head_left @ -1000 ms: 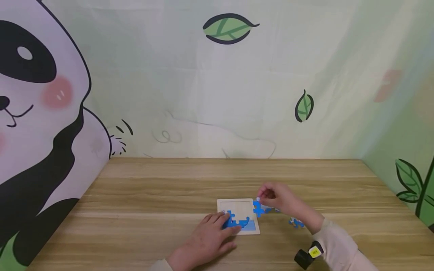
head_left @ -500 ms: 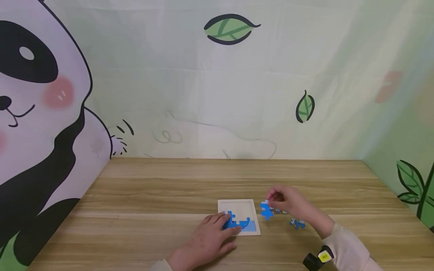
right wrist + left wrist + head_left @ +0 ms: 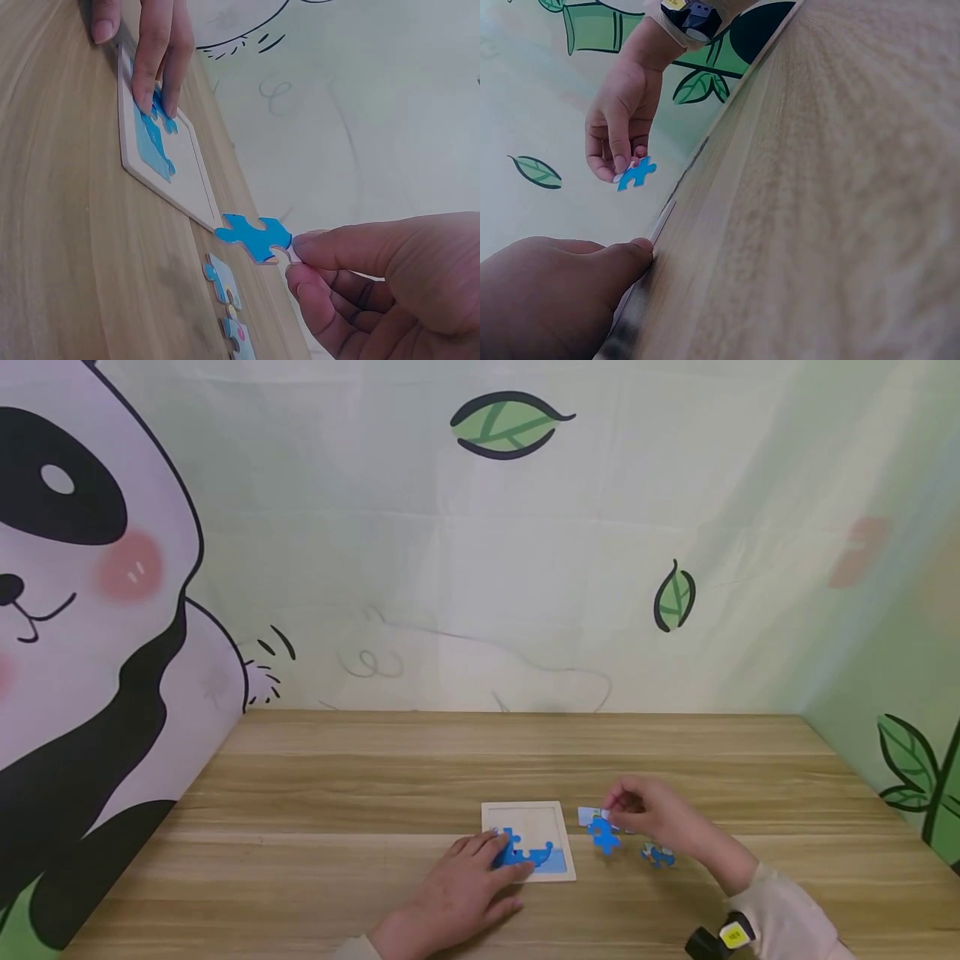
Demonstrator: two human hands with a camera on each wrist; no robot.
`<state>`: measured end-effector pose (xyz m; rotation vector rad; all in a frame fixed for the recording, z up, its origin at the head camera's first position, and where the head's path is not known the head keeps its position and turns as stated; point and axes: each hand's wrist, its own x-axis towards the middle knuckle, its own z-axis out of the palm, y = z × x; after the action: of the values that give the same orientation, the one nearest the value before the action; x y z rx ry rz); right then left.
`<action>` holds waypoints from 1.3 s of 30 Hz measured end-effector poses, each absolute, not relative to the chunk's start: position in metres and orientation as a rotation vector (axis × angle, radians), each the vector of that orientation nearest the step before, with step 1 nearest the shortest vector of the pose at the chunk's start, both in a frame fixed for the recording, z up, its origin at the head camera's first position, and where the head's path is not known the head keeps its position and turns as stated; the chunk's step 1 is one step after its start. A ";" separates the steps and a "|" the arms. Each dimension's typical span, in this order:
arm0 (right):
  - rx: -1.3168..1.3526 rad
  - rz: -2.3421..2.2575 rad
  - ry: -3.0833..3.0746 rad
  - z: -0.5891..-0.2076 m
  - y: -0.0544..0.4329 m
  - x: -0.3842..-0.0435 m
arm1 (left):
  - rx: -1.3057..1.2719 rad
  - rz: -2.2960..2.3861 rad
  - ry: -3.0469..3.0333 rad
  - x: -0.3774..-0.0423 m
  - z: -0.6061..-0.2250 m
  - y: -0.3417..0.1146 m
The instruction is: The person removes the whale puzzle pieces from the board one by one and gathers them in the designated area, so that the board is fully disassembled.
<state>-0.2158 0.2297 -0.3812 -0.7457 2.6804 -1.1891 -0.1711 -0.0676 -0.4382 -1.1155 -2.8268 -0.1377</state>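
Observation:
My right hand (image 3: 660, 817) pinches a blue puzzle piece (image 3: 259, 238) between thumb and fingers by its pale corner. The piece hangs above the table, to the right of a square wooden puzzle board (image 3: 534, 814). On that board lie joined blue pieces (image 3: 542, 858) along its lower part, while bare wood shows above them. My left hand (image 3: 459, 887) rests with extended fingers on the board's lower left, covering some of the pieces. In the right wrist view, loose puzzle pieces (image 3: 225, 281) lie on the table below the held one.
Another small group of loose puzzle pieces (image 3: 657, 856) lies on the wooden table (image 3: 360, 777) beneath the right forearm. A wrist camera (image 3: 720, 937) is strapped to the right sleeve. Behind the table hangs a printed backdrop (image 3: 480, 568) with a panda and leaves.
The right hand has moved right, away from the board, carrying the blue puzzle piece. A loose piece behind it has come into view. The left hand has stayed on the board.

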 end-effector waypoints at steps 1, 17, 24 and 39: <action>-0.747 -1.193 2.675 -0.382 0.231 -0.216 | -1.117 -0.140 -2.825 -0.171 -0.438 -0.068; -0.764 -1.181 2.654 -0.390 0.245 -0.215 | -1.109 -0.146 -2.816 -0.171 -0.439 -0.068; -0.777 -1.176 2.635 -0.395 0.250 -0.213 | -1.118 -0.143 -2.821 -0.171 -0.438 -0.068; -0.768 -1.111 2.668 -0.404 0.252 -0.215 | -1.108 -0.137 -2.830 -0.171 -0.438 -0.068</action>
<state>-0.2150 0.2518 -0.4044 -0.7680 2.6681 -1.1115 -0.1709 -0.0677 -0.4384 -1.1076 -2.8303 -0.1372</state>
